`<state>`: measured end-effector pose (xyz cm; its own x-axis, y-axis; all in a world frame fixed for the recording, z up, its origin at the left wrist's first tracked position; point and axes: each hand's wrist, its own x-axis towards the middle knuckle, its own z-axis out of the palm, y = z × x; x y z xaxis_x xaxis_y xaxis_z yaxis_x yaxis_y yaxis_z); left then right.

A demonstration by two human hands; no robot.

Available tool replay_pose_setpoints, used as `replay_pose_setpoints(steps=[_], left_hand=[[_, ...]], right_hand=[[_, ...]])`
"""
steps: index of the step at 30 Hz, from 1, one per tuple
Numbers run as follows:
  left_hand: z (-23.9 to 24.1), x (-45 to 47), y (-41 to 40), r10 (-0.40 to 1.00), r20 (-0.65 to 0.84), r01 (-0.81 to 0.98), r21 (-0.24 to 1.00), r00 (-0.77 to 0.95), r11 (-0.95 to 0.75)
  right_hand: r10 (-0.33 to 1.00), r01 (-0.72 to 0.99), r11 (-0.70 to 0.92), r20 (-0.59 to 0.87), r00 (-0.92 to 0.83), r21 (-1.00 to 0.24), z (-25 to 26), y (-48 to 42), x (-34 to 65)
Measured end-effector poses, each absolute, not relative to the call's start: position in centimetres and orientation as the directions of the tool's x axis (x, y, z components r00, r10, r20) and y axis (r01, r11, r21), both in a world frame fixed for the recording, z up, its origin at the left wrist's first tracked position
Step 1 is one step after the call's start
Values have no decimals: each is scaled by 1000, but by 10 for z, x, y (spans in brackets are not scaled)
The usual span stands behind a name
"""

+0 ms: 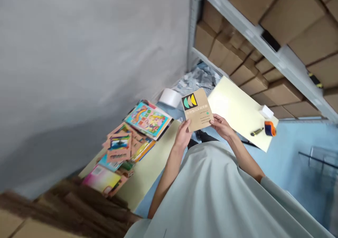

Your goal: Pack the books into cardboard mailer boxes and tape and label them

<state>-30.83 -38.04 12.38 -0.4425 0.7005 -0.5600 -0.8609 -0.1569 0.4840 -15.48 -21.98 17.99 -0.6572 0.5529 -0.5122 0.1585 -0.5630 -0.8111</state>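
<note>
A tan booklet (196, 115) with a black square of green, beige and yellow half-circles is held up in front of my body. My left hand (182, 135) grips its lower left corner, thumb on the cover. At the lower right edge my right hand (221, 125) pinches it the same way. The cover faces me and is tilted a little. To the left, a pile of colourful books (149, 120) lies on a pale yellow table (150, 169). Smaller tan booklets (119, 146) are spread over part of that pile.
On the right, a second pale yellow table (232, 102) bears a tape dispenser (269, 129), a utility knife (257, 131) and a small white box (265, 111). A white roll (170, 98) stands near scattered paper scraps (196, 79). Shelves of cardboard boxes (243, 77) line the upper right.
</note>
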Motion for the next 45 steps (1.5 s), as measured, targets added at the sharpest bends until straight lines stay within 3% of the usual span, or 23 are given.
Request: replay_pose_setpoints(steps=[5,8,12,16,19,25,30,35,45], left_hand=[[121,-277,-323,786,-604,-924,360,-127,127],[126,-252,-290,810,-586,-898,366,-19,244],[134,-226,-239,832,-554,-783,520,-6,341],[133,-207,-184,840,-538,-553,722,-71,416],[129,-190,-145,828,-554,-424,773,-89,472],[140,-147,-82,822,-568,-362,776,-47,516],[156,-119,-39,835,-533,-367,810,-139,457],[157,-116,-7,828,-537,-370,811,-161,454],[166,-151,11,896,-443,-256,868,-15,425]], right_hand=[[637,4,-656,-556,-534,-755,168,-209,-73],[678,-71,-677,-583,-447,-733,151,-198,-35],[712,-118,-668,-586,-386,-735,133,-174,4],[743,-75,-622,-556,-374,-780,123,-136,38],[737,-37,-610,-549,-394,-792,119,-98,61],[785,-63,-580,-535,-313,-812,122,-17,96],[856,-117,-494,-457,-242,-862,133,26,112],[893,-114,-437,-415,-175,-892,144,36,117],[922,-121,-386,-381,-66,-914,168,21,101]])
